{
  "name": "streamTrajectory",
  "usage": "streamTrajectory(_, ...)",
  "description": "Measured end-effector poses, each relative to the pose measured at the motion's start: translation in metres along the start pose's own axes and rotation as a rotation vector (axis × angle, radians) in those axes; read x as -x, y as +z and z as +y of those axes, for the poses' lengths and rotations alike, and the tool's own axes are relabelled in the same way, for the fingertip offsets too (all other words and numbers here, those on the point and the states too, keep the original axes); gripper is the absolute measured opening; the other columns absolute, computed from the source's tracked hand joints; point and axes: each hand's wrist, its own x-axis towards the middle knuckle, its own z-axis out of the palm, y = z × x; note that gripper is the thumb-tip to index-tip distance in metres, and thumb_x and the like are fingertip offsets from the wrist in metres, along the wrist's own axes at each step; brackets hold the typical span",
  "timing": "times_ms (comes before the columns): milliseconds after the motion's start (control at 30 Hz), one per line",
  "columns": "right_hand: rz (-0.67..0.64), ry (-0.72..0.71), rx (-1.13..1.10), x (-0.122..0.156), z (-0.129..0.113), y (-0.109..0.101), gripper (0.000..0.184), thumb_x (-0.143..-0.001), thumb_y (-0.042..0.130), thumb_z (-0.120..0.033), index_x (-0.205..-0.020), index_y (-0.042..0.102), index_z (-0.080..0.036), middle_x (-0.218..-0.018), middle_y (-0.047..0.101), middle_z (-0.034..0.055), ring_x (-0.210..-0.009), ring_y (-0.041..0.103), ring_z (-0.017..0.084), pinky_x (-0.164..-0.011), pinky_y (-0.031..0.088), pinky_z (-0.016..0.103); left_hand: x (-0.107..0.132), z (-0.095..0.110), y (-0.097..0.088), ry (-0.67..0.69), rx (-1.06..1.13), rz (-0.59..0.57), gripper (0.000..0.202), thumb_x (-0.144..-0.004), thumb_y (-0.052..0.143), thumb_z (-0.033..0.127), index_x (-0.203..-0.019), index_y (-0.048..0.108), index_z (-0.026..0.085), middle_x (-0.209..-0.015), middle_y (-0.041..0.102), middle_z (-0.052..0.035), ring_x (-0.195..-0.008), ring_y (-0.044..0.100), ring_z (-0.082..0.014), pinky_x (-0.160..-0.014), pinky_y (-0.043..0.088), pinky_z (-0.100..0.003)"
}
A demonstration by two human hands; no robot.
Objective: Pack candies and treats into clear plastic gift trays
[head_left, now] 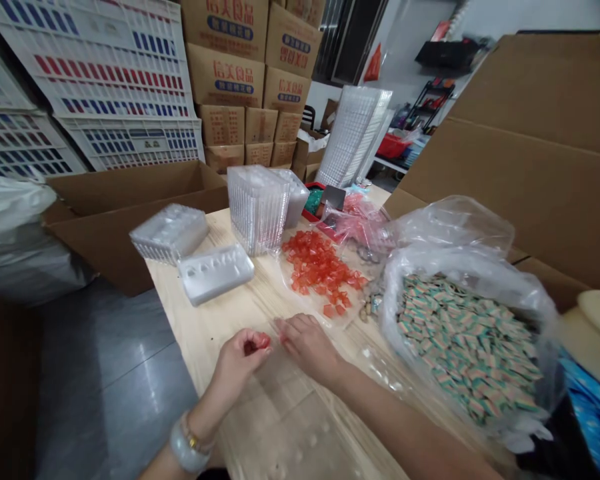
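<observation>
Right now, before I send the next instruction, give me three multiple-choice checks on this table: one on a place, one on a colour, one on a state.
1. Where is the heap of red sweets?
A. On the wooden table
B. In a cardboard box
C. On the floor

2. What colour is the small piece in the left hand?
A. Blue
B. Red
C. White

3. What state is the clear plastic bag of striped sweets in?
A. Tied shut
B. Flat and empty
C. Open at the top

Answers:
1. A, it lies on the table top.
2. B, red shows at the fingertips.
3. C, its mouth gapes and the sweets show.
</observation>
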Motion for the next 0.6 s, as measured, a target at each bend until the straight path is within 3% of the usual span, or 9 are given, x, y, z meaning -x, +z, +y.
streamTrajectory(100, 0.113, -0.007, -0.201, 0.008, -0.015, -0.011, 0.035, -0.079, 0.045, -0.012, -0.113, 0.048, -0.02, -0.102, 0.055, 0.0085, -0.094, 0.048, 0.019, -0.081, 0.039, 0.033, 0.007, 0.006, 0.002, -0.142, 0.16, -0.117, 0.021, -0.051, 0.07, 0.023, -0.063, 0.056, 0.014, -0.062, 0.058, 0.0015, -0.058, 0.051, -0.0098, -0.057, 0.04, -0.022)
streamTrajectory(200, 0.158, -0.012, -0.418, 0.015, -0.025, -0.015, 0.033, -0.08, 0.041, -0.011, -0.109, 0.051, -0.023, -0.094, 0.055, 0.0056, -0.088, 0.051, 0.015, -0.077, 0.043, 0.028, 0.013, 0.011, 0.005, -0.288, 0.388, -0.258, 0.024, -0.055, 0.071, 0.026, -0.073, 0.06, 0.013, -0.068, 0.059, -0.0001, -0.059, 0.051, -0.0082, -0.059, 0.04, -0.021)
streamTrajectory(333, 0.21, 0.045, -0.466, 0.019, -0.03, -0.014, 0.032, -0.081, 0.042, -0.014, -0.11, 0.05, -0.022, -0.091, 0.056, 0.0071, -0.084, 0.053, 0.016, -0.074, 0.045, 0.029, 0.017, 0.013, 0.011, -0.345, 0.483, -0.269, 0.024, -0.059, 0.07, 0.033, -0.07, 0.06, 0.013, -0.061, 0.054, 0.0016, -0.052, 0.046, -0.0058, -0.052, 0.038, -0.018)
streamTrajectory(433, 0.206, 0.08, -0.453, 0.018, -0.03, -0.016, 0.028, -0.081, 0.042, -0.015, -0.106, 0.053, -0.022, -0.087, 0.058, 0.0062, -0.081, 0.054, 0.016, -0.072, 0.045, 0.029, 0.018, 0.016, 0.015, -0.298, 0.381, -0.26, 0.029, -0.065, 0.062, 0.042, -0.064, 0.055, 0.014, -0.051, 0.044, 0.0049, -0.044, 0.038, -0.0042, -0.043, 0.029, -0.017)
streamTrajectory(500, 0.209, 0.118, -0.433, 0.016, -0.027, -0.019, 0.024, -0.082, 0.042, -0.017, -0.101, 0.056, -0.021, -0.085, 0.059, 0.0057, -0.079, 0.054, 0.016, -0.071, 0.044, 0.028, 0.019, 0.017, 0.01, -0.224, 0.222, -0.265, 0.031, -0.07, 0.056, 0.045, -0.073, 0.057, 0.014, -0.051, 0.043, 0.0051, -0.044, 0.037, -0.0054, -0.042, 0.028, -0.018)
streamTrajectory(600, 0.197, 0.173, -0.332, 0.01, -0.017, -0.019, 0.018, -0.082, 0.045, -0.02, -0.093, 0.059, -0.019, -0.082, 0.06, 0.0052, -0.078, 0.053, 0.016, -0.071, 0.041, 0.029, 0.017, 0.013, -0.007, 0.102, -0.246, -0.154, 0.034, -0.074, 0.051, 0.039, -0.099, 0.057, 0.017, -0.068, 0.052, -0.0005, -0.06, 0.048, -0.0125, -0.054, 0.038, -0.024)
